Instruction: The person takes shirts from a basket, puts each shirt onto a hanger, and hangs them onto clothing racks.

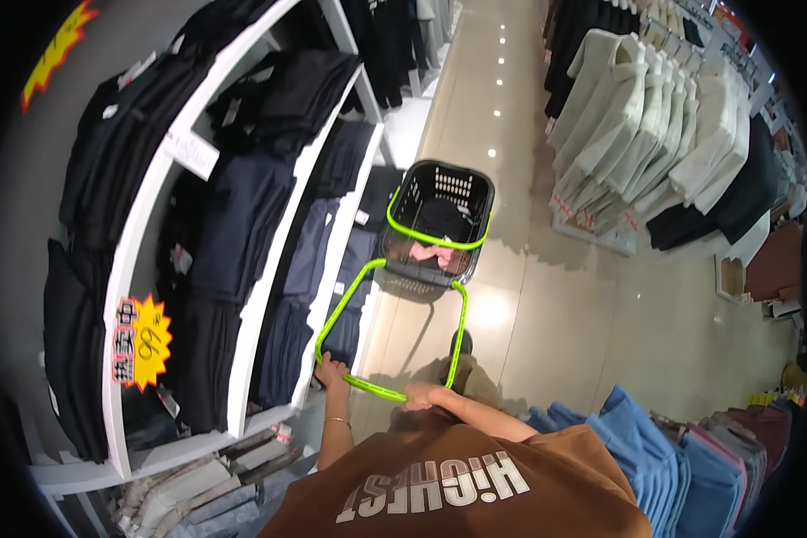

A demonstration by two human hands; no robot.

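A black shopping basket (430, 269) stands on the floor ahead of me, with dark and pink cloth (435, 257) inside. Its bright green pull handle (462, 332) reaches back toward my body. My left hand (333, 369) is wrapped round the left corner of that handle. Near the handle's right end, my right hand (424, 396) is closed on the same bar. A second green handle (394, 220) lies across the basket's top.
White shelves (251, 359) of folded dark trousers (233, 224) run close along the left. White shirts (637, 117) hang at the upper right, and blue garments (637, 457) hang at the lower right. A tiled aisle (475, 117) stretches ahead.
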